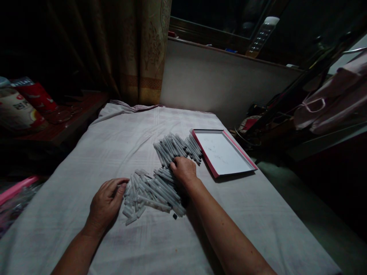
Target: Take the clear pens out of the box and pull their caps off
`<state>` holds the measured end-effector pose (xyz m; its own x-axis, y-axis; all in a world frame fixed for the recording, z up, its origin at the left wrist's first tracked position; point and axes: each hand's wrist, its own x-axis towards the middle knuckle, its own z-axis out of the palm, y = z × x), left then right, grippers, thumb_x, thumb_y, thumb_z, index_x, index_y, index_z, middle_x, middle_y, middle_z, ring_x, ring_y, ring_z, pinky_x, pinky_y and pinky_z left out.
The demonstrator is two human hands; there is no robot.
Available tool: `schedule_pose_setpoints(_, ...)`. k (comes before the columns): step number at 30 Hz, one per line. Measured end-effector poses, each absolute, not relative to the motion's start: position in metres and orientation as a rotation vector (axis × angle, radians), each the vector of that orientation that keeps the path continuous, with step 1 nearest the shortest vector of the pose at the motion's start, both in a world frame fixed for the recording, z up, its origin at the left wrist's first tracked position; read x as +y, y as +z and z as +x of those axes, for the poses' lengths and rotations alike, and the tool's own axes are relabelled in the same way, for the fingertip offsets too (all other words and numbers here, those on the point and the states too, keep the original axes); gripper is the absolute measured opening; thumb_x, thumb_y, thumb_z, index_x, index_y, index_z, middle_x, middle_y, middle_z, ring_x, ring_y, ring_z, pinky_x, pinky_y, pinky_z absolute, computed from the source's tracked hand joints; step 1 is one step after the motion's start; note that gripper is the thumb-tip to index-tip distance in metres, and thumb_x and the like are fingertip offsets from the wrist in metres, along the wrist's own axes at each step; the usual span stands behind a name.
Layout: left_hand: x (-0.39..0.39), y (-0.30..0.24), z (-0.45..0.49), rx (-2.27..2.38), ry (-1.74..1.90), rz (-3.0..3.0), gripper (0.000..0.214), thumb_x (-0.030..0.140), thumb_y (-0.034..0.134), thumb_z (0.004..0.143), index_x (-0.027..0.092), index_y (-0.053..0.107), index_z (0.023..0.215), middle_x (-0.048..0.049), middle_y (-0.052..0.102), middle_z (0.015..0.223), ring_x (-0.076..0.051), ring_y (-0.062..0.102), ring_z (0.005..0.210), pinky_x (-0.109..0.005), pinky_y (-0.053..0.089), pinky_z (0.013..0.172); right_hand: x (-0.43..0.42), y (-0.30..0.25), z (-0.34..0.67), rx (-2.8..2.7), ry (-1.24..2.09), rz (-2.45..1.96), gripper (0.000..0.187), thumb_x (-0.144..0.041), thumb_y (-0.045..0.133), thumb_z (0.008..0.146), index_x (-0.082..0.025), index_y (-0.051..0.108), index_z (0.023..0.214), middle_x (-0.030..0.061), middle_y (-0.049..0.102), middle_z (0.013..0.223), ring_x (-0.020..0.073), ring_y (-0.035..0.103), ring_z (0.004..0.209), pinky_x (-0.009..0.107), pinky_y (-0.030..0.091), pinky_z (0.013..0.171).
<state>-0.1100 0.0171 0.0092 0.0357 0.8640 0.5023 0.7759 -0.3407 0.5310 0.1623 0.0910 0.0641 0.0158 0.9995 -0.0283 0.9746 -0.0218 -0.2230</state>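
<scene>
My left hand (105,201) is at the left edge of a heap of loose clear plastic tubes (134,191), which look like pen caps. Its thumb and fingertips come close together there; what is between them is too small to make out. Slim clear pens (164,187) lie slanted beside the tubes. My right hand (185,170), fingers curled and closed, is at the near edge of a row of dark-tipped pens (170,147). Whatever it grips is hidden. A small black piece (174,216) lies below the heap.
A shallow pink-rimmed box (212,168) with a white inside lies right of the pens, touching a further bunch of them (193,147). A pale checked cloth (114,152) covers the surface. Jars (18,109) stand on a wooden table at left; a bottle (262,36) leans on the windowsill.
</scene>
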Motion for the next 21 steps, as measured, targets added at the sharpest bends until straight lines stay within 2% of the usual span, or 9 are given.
schedule_pose_setpoints(6,0.012,0.014,-0.105,1.689,1.241,2.341,0.024,0.037,0.05,0.098,0.023,0.068,0.105,-0.0048,0.075,0.096,-0.022,0.07,0.091,-0.034,0.055,0.086,0.069,0.063,0.182,-1.788,0.328,-1.87,0.022,-0.029,0.058,0.093,-0.019,0.078,0.093,0.0102,0.078,0.098,0.0228,0.071,0.089,0.03,0.048,0.078)
schedule_pose_setpoints(9,0.008,0.019,-0.097,1.676,1.318,2.446,0.025,0.031,0.053,0.098,0.025,0.062,0.12,-0.0074,0.072,0.112,-0.024,0.067,0.106,-0.038,0.052,0.096,0.045,0.059,0.188,-1.724,0.501,-1.578,0.021,-0.029,0.059,0.09,-0.019,0.076,0.083,0.0062,0.075,0.082,0.0183,0.067,0.074,0.027,0.049,0.07)
schedule_pose_setpoints(13,0.007,0.019,-0.091,1.701,1.316,2.551,0.04,0.031,0.054,0.098,0.025,0.051,0.137,-0.0148,0.058,0.137,-0.03,0.058,0.126,-0.047,0.048,0.103,0.017,0.055,0.186,-1.747,0.723,-1.335,0.019,-0.028,0.06,0.087,-0.02,0.074,0.077,0.0038,0.072,0.074,0.017,0.065,0.07,0.026,0.049,0.066)
schedule_pose_setpoints(18,0.008,0.011,-0.093,1.613,1.237,2.65,0.038,0.035,0.051,0.1,0.027,0.051,0.137,-0.0108,0.067,0.126,-0.027,0.064,0.116,-0.044,0.048,0.099,0.006,0.051,0.182,-1.723,0.865,-1.289,0.017,-0.026,0.061,0.085,-0.019,0.074,0.076,0.0033,0.072,0.072,0.0173,0.065,0.069,0.027,0.049,0.067)
schedule_pose_setpoints(21,0.008,0.013,-0.094,1.631,1.314,2.621,0.039,0.033,0.053,0.099,0.024,0.05,0.136,-0.0123,0.066,0.126,-0.028,0.063,0.116,-0.042,0.049,0.099,0.006,0.049,0.182,-1.712,0.901,-1.284,0.016,-0.026,0.062,0.085,-0.019,0.073,0.077,0.0034,0.072,0.074,0.0181,0.065,0.07,0.028,0.05,0.068)
